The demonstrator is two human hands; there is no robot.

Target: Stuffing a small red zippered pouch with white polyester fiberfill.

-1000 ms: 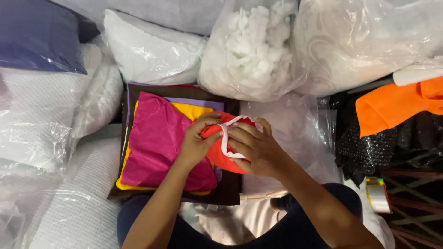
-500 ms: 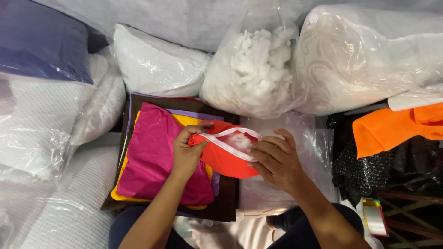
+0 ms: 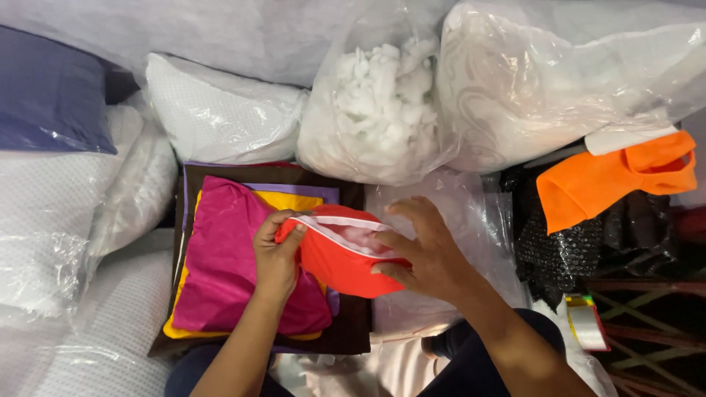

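My left hand pinches the left end of a red fabric cover with a white zipper edge, holding its mouth open. White stuffing shows inside the opening. My right hand rests against the cover's right side, fingers spread and curled over the rim. The cover hangs above a stack of folded cloths: magenta on top, then yellow, purple and dark brown beneath.
A clear bag of white fibre stuffing stands just behind. Plastic-wrapped white pillows and a large wrapped cushion ring the area. An orange cloth lies on black sequinned fabric at right. A blue pillow sits far left.
The cover's zipper mouth went from pinched together to pulled open. My right hand let go of the zipper edge and opened its fingers along the cover's right side.
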